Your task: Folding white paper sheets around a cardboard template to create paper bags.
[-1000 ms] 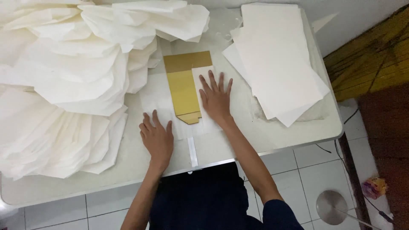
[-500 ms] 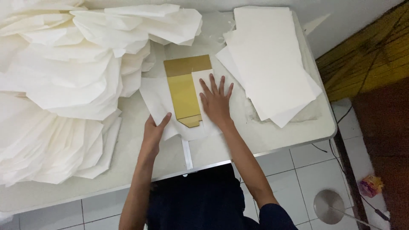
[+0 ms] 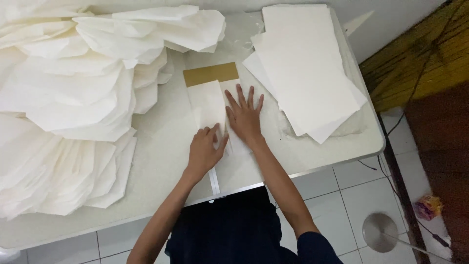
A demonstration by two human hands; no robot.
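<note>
A gold card template [image 3: 211,74] lies on the white table [image 3: 161,161], mostly covered by a white paper sheet [image 3: 209,105] folded over it. My left hand [image 3: 205,150] presses down on the near end of the folded flap, fingers bent on the paper. Flat beside it, my right hand [image 3: 245,116] has its fingers spread, holding the sheet's right part down next to the template. Only the top gold strip of the template shows.
A big heap of folded white paper pieces [image 3: 83,98] fills the table's left half. A stack of flat white sheets [image 3: 305,68] lies at the right. A narrow white strip [image 3: 214,181] lies at the near edge. On the tiled floor stands a round metal base [image 3: 380,232].
My left hand has lifted the sheet's left flap and folded it rightward over the gold template, hiding most of the gold. My right hand has stayed flat on the paper.
</note>
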